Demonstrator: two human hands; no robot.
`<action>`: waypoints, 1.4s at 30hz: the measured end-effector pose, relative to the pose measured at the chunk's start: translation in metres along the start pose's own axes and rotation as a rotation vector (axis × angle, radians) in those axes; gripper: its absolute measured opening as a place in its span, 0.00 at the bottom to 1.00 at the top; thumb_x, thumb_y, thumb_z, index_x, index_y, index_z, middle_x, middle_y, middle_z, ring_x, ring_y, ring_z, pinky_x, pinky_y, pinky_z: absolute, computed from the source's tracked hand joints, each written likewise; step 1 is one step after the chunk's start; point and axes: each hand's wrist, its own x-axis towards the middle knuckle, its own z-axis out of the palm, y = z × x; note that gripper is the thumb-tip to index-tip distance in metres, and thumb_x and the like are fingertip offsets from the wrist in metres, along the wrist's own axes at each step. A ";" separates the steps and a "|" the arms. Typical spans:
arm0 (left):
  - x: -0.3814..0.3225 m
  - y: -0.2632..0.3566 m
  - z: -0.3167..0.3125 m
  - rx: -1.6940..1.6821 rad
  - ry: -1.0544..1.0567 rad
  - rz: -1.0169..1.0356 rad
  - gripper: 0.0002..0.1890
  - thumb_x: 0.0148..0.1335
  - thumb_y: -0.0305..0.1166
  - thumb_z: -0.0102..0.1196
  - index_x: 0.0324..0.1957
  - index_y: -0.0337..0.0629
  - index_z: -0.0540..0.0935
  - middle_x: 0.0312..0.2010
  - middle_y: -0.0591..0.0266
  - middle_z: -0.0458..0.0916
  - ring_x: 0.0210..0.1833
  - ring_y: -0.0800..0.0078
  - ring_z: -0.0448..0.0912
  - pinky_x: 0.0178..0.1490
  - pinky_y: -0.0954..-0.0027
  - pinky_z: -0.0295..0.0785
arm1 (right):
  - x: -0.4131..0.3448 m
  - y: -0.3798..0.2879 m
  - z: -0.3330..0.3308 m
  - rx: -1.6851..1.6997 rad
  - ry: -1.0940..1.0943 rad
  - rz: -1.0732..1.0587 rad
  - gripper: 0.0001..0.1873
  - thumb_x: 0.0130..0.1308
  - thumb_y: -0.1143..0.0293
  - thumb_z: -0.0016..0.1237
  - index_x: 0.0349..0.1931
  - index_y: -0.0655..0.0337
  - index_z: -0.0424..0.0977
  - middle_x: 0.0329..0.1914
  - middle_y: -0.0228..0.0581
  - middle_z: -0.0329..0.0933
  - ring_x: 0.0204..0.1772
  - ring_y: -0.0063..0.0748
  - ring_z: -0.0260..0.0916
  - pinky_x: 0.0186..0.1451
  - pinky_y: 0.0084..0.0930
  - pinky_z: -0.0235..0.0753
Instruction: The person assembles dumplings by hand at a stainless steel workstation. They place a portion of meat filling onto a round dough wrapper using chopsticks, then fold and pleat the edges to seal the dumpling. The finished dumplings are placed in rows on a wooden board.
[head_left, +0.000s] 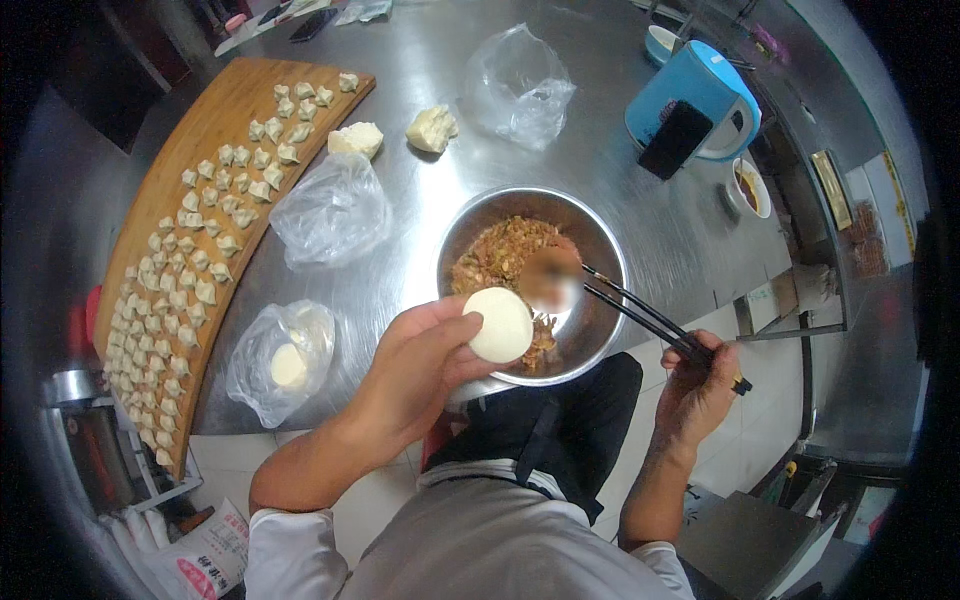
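Observation:
My left hand (427, 360) holds a round dough wrapper (499, 325) between thumb and fingers, over the near rim of a stainless steel bowl (611, 225). Minced filling (510, 244) lies in the bowl, partly behind a blurred patch. To the right, my right hand (697, 382) grips a pair of black chopsticks (645, 315), whose tips reach over the bowl. On the left, a wooden board (202, 112) bears rows of folded dumplings (259, 191). More round wrappers (289, 365) sit in an open plastic bag (244, 367).
Two dough lumps (433, 129) (356, 139) and two clear plastic bags (521, 90) (330, 210) lie beyond the bowl on the steel table (405, 262). At the right stand a blue kettle (682, 90) with a black phone (675, 140) against it, and a small sauce bowl (750, 187).

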 end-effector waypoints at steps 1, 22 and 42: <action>0.003 -0.001 0.002 -0.018 0.002 -0.007 0.21 0.68 0.26 0.44 0.60 0.21 0.67 0.55 0.41 0.76 0.59 0.54 0.77 0.64 0.57 0.74 | -0.001 -0.003 -0.001 0.032 -0.008 -0.002 0.20 0.75 0.60 0.41 0.37 0.74 0.74 0.31 0.51 0.79 0.26 0.41 0.79 0.30 0.34 0.82; 0.013 -0.010 0.008 -0.148 -0.085 0.023 0.20 0.71 0.26 0.39 0.59 0.20 0.66 0.54 0.40 0.76 0.55 0.55 0.80 0.62 0.57 0.78 | -0.015 -0.042 -0.009 -0.252 -0.425 -0.242 0.22 0.76 0.56 0.39 0.41 0.69 0.78 0.31 0.53 0.75 0.28 0.36 0.74 0.25 0.28 0.79; 0.005 -0.009 -0.005 0.053 -0.071 -0.035 0.20 0.72 0.32 0.46 0.61 0.28 0.69 0.53 0.49 0.79 0.55 0.65 0.80 0.60 0.64 0.78 | -0.040 0.001 -0.008 -0.653 -0.249 0.433 0.05 0.60 0.75 0.56 0.33 0.67 0.76 0.29 0.32 0.77 0.31 0.18 0.70 0.36 0.20 0.72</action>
